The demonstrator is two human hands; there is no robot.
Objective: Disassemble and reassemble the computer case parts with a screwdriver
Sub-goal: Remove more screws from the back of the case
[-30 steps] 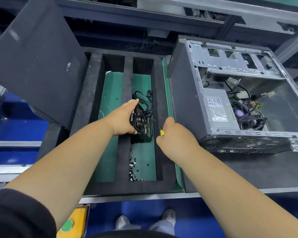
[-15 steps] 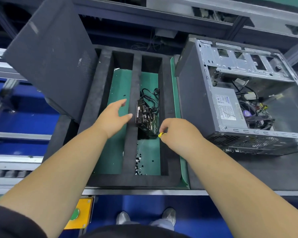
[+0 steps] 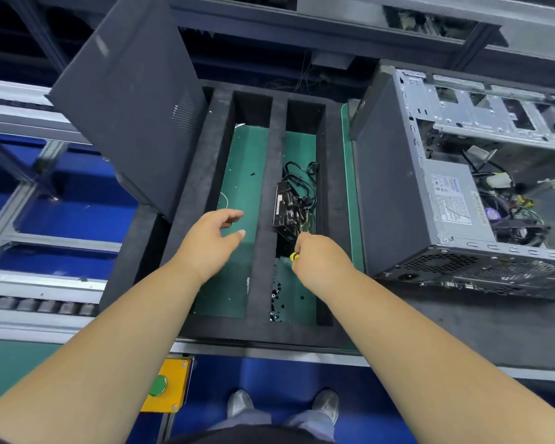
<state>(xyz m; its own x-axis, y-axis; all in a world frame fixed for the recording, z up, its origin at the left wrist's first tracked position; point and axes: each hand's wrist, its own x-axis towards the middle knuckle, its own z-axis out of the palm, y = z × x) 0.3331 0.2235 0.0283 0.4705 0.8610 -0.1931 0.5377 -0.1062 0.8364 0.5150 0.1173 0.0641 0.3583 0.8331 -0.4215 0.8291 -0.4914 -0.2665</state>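
The open computer case (image 3: 398,200) lies on the right, its power supply and cables showing inside. A black foam tray (image 3: 265,193) with two long green-floored slots sits in the middle. In the right slot a black removed part (image 3: 287,209) with its cable leans against the divider, and several loose screws (image 3: 274,299) lie near the front. My right hand (image 3: 318,261) grips a yellow-handled screwdriver (image 3: 294,256) just in front of that part. My left hand (image 3: 210,240) hovers over the left slot with relaxed fingers, holding nothing.
The case's dark side panel (image 3: 129,113) leans upright against the tray's left side. A yellow box with a green button (image 3: 165,384) is mounted under the bench's front edge. Roller rails run at the left. My shoes show below.
My left hand let go of the black part and drew back left over the other slot. The part now leans in the right slot. My right hand stayed near it with the screwdriver.
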